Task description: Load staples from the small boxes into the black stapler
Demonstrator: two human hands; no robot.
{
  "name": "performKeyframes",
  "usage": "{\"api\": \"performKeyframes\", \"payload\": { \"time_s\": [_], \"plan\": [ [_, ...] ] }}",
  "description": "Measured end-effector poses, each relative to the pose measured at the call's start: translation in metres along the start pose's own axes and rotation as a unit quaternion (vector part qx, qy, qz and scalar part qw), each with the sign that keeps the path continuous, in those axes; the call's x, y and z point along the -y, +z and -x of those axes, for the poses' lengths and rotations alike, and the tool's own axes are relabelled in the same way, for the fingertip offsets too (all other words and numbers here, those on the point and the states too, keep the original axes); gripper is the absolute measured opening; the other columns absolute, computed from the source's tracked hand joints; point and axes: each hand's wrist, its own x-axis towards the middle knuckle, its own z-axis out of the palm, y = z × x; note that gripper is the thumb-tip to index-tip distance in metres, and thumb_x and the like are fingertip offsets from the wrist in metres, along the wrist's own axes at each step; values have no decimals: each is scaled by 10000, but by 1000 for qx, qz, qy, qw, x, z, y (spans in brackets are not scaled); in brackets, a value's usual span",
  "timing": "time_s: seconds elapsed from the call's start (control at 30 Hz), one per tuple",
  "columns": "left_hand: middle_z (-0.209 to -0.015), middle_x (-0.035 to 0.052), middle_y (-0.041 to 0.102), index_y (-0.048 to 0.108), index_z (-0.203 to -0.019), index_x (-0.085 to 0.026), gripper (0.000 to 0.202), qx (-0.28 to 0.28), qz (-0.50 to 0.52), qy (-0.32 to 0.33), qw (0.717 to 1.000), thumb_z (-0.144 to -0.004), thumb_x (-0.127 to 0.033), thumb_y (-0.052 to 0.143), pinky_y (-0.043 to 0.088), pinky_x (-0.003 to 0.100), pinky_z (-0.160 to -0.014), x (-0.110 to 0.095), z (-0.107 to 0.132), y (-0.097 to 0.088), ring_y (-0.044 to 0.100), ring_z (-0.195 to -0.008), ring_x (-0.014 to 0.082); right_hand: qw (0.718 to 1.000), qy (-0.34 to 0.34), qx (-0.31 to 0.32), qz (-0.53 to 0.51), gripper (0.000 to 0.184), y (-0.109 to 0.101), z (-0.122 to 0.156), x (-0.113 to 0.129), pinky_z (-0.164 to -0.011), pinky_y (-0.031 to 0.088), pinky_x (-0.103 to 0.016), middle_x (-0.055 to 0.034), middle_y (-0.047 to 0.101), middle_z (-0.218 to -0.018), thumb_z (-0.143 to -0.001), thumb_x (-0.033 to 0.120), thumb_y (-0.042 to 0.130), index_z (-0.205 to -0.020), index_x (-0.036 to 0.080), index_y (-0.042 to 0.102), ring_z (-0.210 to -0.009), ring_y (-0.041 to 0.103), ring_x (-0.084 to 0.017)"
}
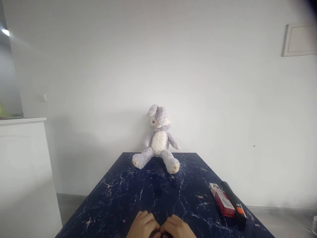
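My left hand and my right hand are together at the near end of the dark blue marbled table. Both are closed, with the fingers curled inward and the knuckles touching. Something dark shows low between them, but I cannot make out what it is. Far beyond the hands, a grey plush rabbit with a white belly sits upright at the table's back edge, one ear flopped over its face.
Near the table's right edge lies a red and white box. Beside it is a long black object with an orange patch. A white wall rises behind the table, and a white cabinet stands at the left.
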Motion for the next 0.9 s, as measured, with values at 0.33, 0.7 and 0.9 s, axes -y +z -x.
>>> {"api": "performKeyframes", "payload": {
  "time_s": [0.33,0.7,0.9],
  "plan": [
    [-1530,54,436,411,-1485,-302,538,-16,72,-136,988,-960,-373,501,338,534,-1138,-10,12,-11,381,-1393,324,989,136,44,-37,671,-48,11,29,-1187,278,-466,-86,346,-1569,-885,395,561,-1505,205,388,-1439,311,-311],
    [-1562,29,389,504,-1416,-364,444,37,42,-122,991,-989,-460,429,321,599,-1144,-13,14,-17,336,-1430,342,976,187,103,-48,636,-58,17,28,-1230,175,-431,-10,287,-1595,-944,547,456,-1514,282,358,-1486,213,-280],
    [-1567,26,379,498,-1421,-357,446,38,47,-116,991,-995,-456,414,327,585,-1149,-16,16,-21,327,-1438,339,977,177,109,-37,599,-58,17,27,-1225,178,-461,3,260,-1603,-959,576,413,-1495,310,393,-1490,198,-283]
  ]
}}
